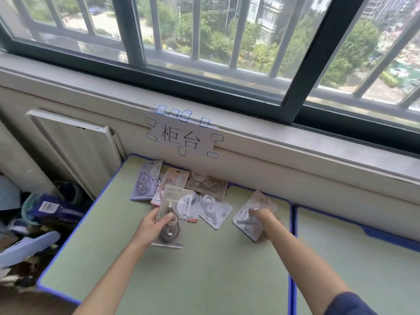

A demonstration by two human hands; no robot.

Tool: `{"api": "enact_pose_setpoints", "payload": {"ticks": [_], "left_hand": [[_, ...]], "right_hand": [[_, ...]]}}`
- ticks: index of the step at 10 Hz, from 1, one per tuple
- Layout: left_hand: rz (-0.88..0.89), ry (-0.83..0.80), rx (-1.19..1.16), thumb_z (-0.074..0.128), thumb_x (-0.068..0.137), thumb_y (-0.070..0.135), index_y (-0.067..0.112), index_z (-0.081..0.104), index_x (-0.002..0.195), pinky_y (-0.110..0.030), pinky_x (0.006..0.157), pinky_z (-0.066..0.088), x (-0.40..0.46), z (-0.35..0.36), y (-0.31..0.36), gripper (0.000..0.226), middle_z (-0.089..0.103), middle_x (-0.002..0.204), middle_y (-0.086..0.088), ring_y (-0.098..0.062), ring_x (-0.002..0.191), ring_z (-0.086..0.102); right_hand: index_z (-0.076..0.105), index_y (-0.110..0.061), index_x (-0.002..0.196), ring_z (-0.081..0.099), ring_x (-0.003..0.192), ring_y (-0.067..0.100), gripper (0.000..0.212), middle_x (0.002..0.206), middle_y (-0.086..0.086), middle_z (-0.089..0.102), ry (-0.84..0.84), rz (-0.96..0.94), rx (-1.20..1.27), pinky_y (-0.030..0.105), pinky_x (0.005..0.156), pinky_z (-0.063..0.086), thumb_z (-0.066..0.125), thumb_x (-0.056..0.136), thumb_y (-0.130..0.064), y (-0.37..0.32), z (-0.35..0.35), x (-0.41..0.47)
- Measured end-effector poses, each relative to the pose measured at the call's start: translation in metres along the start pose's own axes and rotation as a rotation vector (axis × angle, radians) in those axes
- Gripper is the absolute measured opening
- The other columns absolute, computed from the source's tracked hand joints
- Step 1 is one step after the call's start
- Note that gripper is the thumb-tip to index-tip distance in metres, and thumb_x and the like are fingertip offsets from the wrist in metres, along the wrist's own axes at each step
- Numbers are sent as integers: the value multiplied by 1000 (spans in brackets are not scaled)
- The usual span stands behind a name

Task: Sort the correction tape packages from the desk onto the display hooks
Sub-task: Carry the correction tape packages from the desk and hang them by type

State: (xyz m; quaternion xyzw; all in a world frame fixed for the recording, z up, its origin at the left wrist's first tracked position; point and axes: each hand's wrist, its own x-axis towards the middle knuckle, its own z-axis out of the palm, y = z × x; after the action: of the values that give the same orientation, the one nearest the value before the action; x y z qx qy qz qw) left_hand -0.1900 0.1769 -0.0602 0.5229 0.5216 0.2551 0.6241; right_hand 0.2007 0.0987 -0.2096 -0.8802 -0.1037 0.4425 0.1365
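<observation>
My left hand (152,226) grips a grey correction tape package (173,208), lifted a little over the green desk (204,280). My right hand (261,218) is closed on a pale bluish package (246,220) marked 36, near the desk's right edge. Behind them lies a loose pile against the wall: a lilac package (145,180), a pink one (173,178), a beige one (208,184) and a light grey one (214,211). No display hooks are in view.
A paper sign (181,136) is taped to the wall under the window sill. A second green desk (354,269) adjoins on the right. Bags and clutter (41,214) fill the floor on the left, beside a radiator (75,148).
</observation>
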Motion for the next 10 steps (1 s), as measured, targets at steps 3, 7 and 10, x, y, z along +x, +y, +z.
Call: {"api": "enact_pose_setpoints", "payload": {"ticks": [3, 7, 10], "left_hand": [[-84, 80, -94, 64, 92, 11, 11, 67, 99, -37, 83, 51, -9, -3, -12, 7, 72, 90, -7, -29, 90, 66], [-32, -117, -276, 80, 64, 55, 19, 67, 117, -45, 102, 48, -20, 28, -4, 65, 73, 114, -1, -24, 110, 67], [-40, -16, -254, 75, 84, 11, 14, 69, 98, -26, 68, 57, -22, -18, -5, 15, 77, 89, 0, -11, 74, 72]], "right_hand": [[46, -6, 135, 46, 129, 37, 86, 142, 17, 46, 32, -11, 443, 48, 109, 39, 75, 64, -46, -8, -13, -115], [66, -11, 114, 68, 102, 25, 44, 108, 5, 72, -330, -613, 421, 40, 93, 53, 59, 71, -22, -70, 55, -265], [61, -8, 94, 54, 85, 24, 29, 87, 10, 62, 57, -636, -21, 31, 72, 36, 48, 93, -34, -99, 81, -224]]}}
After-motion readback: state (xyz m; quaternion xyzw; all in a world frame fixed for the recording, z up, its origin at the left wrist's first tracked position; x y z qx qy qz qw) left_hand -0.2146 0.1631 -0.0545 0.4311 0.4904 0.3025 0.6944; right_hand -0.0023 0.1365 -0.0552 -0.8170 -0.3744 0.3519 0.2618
